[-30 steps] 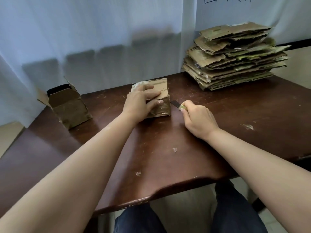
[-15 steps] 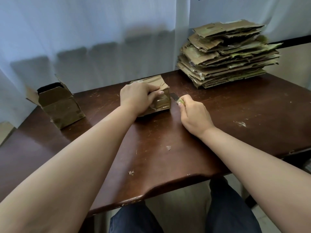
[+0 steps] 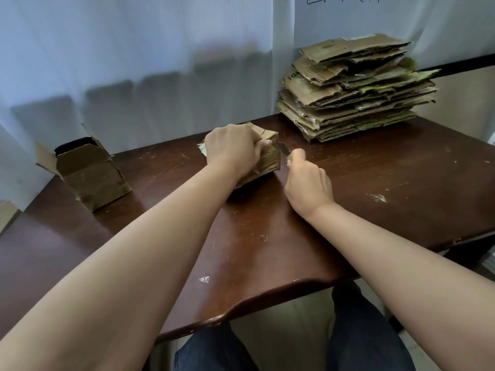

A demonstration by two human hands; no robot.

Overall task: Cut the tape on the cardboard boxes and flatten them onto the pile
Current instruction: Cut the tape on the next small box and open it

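Note:
A small taped cardboard box [image 3: 270, 158] lies mid-table, tipped a little. My left hand [image 3: 233, 148] grips it from above, fingers curled over its top edge. My right hand [image 3: 308, 183] holds a small utility knife [image 3: 284, 149] whose blade touches the box's right side. A tall pile of flattened cardboard [image 3: 353, 89] sits at the back right of the table. A second box [image 3: 85, 175] with open flaps stands at the left.
The dark wooden table [image 3: 375, 223] carries scraps of tape [image 3: 377, 198] and scratches. A pale curtain hangs behind the table. My knees show under the curved front edge.
My left hand has shifted from lying flat on the box to gripping its top edge, and the box has tipped. The knife blade has come up against the box's right side.

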